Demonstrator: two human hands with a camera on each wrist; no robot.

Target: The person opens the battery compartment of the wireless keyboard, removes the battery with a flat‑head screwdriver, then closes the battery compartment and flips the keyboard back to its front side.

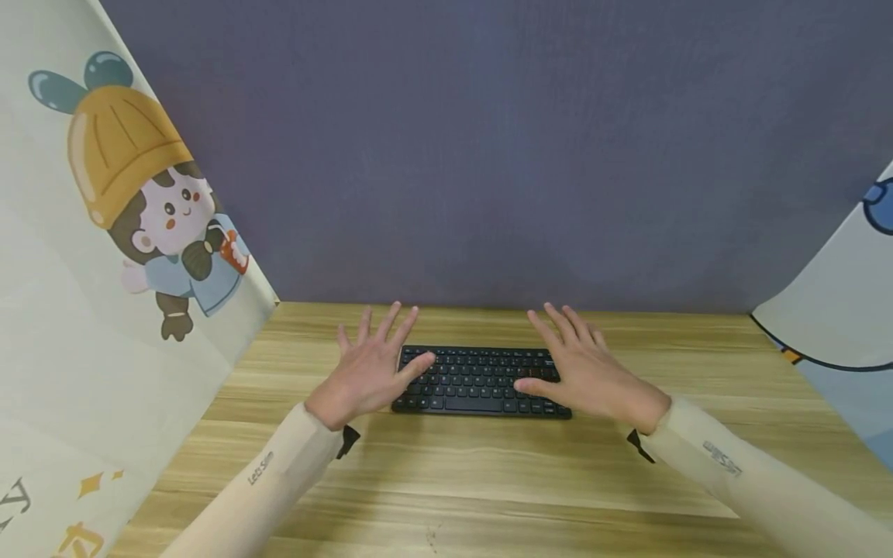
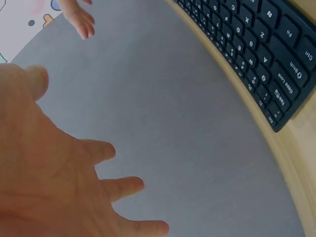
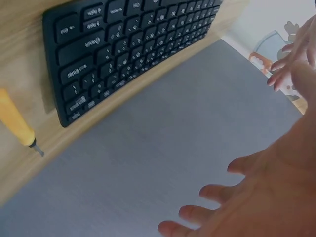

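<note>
cartoon kid [image 1: 162, 205] was on the wall at abt 9-10 o'clock, head view. l. hand [image 1: 370, 376] hovered by the keyboard's 9 o'clock end, grip wide, fingers spread & straight. keyboard [image 1: 481, 384] lay flat on the wood table [image 1: 446, 473], btwn 5 & 6 o'clock. r. hand [image 1: 589, 376] hovered at its 3 o'clock end, also wide w/ fingers fanned. yellow screwdriver [image 3: 14, 118], seen only from r. wrist, lay just past that end.

Free: tabletop [image 1: 488, 473] nearside of keyboard [image 1: 477, 381] | Blocked: panel [image 1: 488, 155] behind; yellow tool [image 3: 17, 120] beside right end
</note>
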